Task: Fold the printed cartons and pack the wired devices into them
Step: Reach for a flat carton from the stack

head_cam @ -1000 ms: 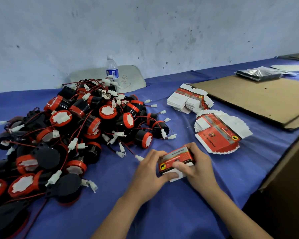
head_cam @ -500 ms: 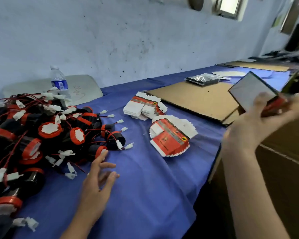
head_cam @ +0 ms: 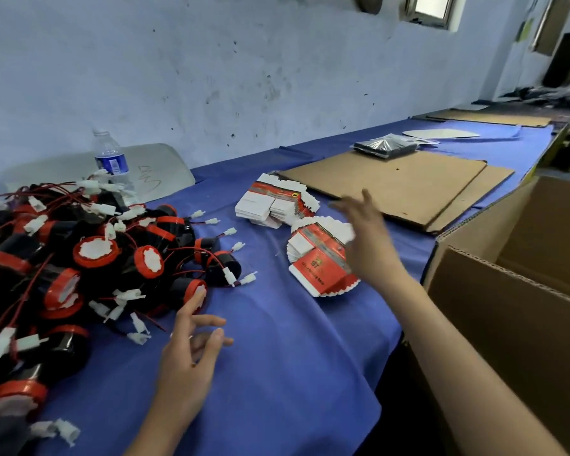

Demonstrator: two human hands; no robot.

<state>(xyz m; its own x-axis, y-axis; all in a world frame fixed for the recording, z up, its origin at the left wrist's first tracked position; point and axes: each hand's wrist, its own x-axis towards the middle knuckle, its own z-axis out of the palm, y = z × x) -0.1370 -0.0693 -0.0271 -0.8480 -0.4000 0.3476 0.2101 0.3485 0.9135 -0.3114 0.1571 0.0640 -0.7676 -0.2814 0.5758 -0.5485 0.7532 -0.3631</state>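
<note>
A big heap of black and red wired devices (head_cam: pixel 79 258) with white plugs covers the left of the blue table. Two stacks of flat printed cartons lie mid-table: a fanned red and white stack (head_cam: pixel 316 258) and a second stack (head_cam: pixel 273 205) behind it. My left hand (head_cam: pixel 191 350) hovers with spread fingers at the heap's near edge, one fingertip by a red-capped device (head_cam: pixel 191 291). My right hand (head_cam: pixel 369 238) is empty, fingers loose, blurred, over the right side of the fanned stack.
A large open cardboard box (head_cam: pixel 507 307) stands at the table's right edge. Flat cardboard sheets (head_cam: pixel 395 182) lie behind the cartons, with a black plastic packet (head_cam: pixel 385 148) on them. A water bottle (head_cam: pixel 111 162) stands by the wall.
My right hand held a packed carton up over the box; now it is empty and back over the fanned cartons. My left hand stays by the heap.
</note>
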